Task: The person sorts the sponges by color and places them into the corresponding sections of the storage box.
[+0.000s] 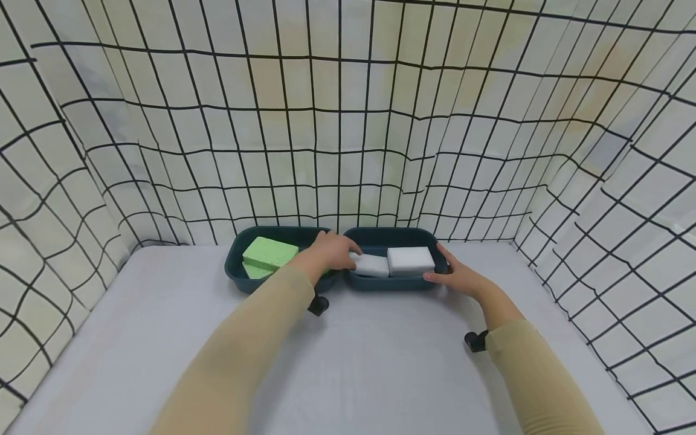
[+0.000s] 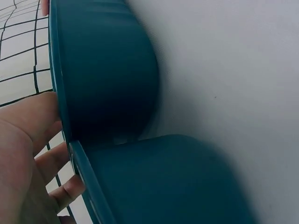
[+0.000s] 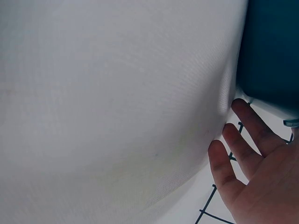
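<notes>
Two dark teal bins stand end to end at the back of the table. Green sponge blocks point(image 1: 270, 254) lie stacked in the left bin point(image 1: 232, 272). White sponge blocks point(image 1: 410, 261) lie in the right bin point(image 1: 375, 234). My left hand point(image 1: 328, 251) reaches over the meeting ends of the bins, its fingertips at the left end of a white sponge block point(image 1: 371, 266); their hold is hidden. In the left wrist view its thumb touches the rim. My right hand point(image 1: 454, 273) rests against the right bin's right end, thumb by the front rim, other fingers spread outside.
A black wire grid point(image 1: 339, 151) backed by pale cloth rises behind the bins and along both sides. White cloth point(image 1: 375, 362) covers the table. A small black camera point(image 1: 318, 304) hangs at the left wrist, another camera point(image 1: 476, 341) at the right.
</notes>
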{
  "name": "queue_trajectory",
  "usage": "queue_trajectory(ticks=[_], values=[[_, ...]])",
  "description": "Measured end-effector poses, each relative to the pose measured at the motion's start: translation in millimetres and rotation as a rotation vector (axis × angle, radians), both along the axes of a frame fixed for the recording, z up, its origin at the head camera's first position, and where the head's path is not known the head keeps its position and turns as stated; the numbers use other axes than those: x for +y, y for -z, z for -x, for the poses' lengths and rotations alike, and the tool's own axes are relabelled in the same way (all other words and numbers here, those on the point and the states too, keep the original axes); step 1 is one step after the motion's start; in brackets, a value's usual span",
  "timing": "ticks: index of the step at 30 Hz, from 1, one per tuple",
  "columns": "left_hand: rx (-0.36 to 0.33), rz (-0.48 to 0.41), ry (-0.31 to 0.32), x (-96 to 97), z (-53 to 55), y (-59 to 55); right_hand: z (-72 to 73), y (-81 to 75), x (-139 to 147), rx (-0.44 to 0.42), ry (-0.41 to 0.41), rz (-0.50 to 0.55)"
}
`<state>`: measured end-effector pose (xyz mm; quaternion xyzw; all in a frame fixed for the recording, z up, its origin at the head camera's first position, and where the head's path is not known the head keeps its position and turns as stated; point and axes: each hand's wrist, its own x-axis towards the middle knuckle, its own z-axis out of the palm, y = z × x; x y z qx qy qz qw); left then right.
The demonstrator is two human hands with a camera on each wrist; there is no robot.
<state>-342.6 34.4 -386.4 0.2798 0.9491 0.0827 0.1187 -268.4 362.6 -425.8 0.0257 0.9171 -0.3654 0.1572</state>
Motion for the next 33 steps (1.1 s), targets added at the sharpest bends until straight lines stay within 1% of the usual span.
queue_trajectory(ticks=[3, 10, 15, 19, 27, 33], values=[[-0.002, -0.023, -0.015, -2.6, -0.5, -0.3, 0.2, -0.3, -0.7, -0.004, -0.004, 0.003], [0.003, -0.123, -0.045, -11.9, 0.5, -5.2, 3.7, -3.0, -0.9, -0.001, -0.018, 0.002], [-0.003, -0.172, -0.053, -18.5, -3.3, -7.4, 7.3, -2.5, 0.3, -0.003, -0.038, -0.005], [0.01, -0.206, -0.058, -23.4, -6.4, -6.2, 9.8, -2.0, 3.0, 0.001, -0.039, -0.021], [0.026, -0.228, -0.065, -26.8, -8.4, -0.1, 12.4, 1.2, 12.2, 0.013, -0.028, -0.064], [0.045, -0.23, -0.081, -26.9, -10.0, -2.9, 16.4, 1.0, 15.7, 0.041, -0.023, -0.049]])
